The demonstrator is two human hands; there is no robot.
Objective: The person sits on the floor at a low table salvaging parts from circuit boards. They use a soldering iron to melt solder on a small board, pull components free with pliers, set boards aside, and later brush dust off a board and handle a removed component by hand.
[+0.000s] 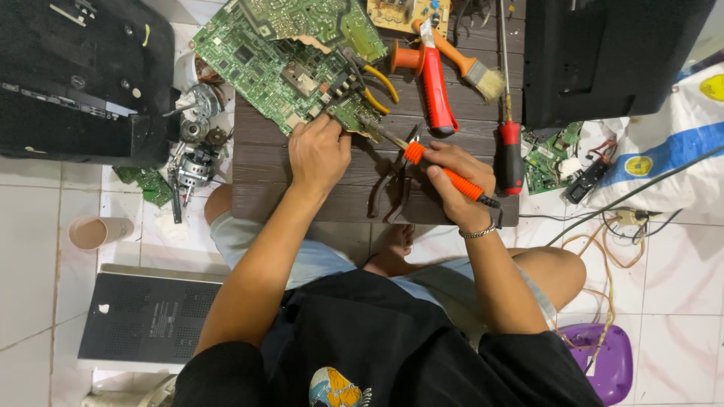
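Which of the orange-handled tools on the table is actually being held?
The orange-handled soldering iron, gripped in the right hand with its tip on the green circuit board. The orange-handled paintbrush lies untouched farther back.

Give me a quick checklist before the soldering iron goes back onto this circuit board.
1. Left hand steadying the green circuit board: ok, it presses on the board's near edge.
2. Right hand gripping the soldering iron: ok, held by the orange handle.
3. Iron tip at the board: ok, at its near edge.
4. Tip hot: cannot tell.
5. Pliers away from the tip: ok, lying on the table under the iron.
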